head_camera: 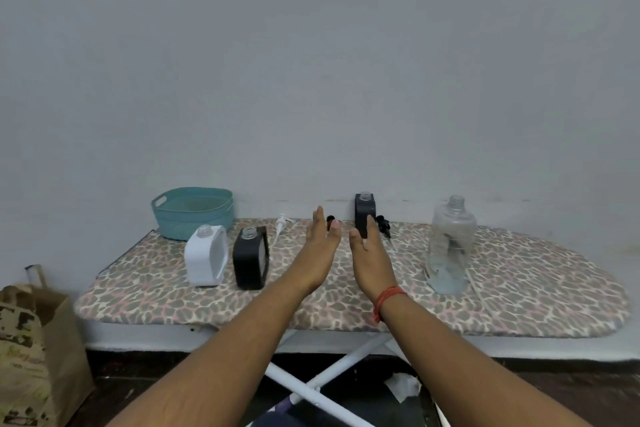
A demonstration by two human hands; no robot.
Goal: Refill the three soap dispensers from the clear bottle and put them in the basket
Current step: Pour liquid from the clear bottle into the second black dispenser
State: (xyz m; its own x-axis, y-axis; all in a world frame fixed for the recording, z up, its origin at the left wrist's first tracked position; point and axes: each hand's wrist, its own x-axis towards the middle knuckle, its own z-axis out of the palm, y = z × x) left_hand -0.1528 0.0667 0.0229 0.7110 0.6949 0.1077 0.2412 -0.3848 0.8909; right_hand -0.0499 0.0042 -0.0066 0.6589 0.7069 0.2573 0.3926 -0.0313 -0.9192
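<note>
Both hands are extended over the middle of the ironing board (519, 274), palms facing each other, fingers straight, grasping nothing. The left hand (320, 246) and right hand (369, 253) are close together but apart.

Three dispensers stand upright with necks uncapped: a white dispenser (206, 256) and a black dispenser (250, 258) side by side, left of the hands and nearer the left hand; a second black dispenser (364, 210) at the far edge, just beyond the right hand's fingertips, contact not determinable. Pump heads lie loose on the board: a white pump (281, 222) and a dark pump (382, 222).

The clear bottle (450, 246) stands upright, cap off, to the right of the hands, well apart from the left pair. Its long axis is vertical; a little liquid shows at the bottom. The right hand is the nearer, so a sideways reach to the bottle's waist appears the likely first move.

The teal basket (192, 216) sits at far left, nothing visible inside. Task judged not yet begun
</note>
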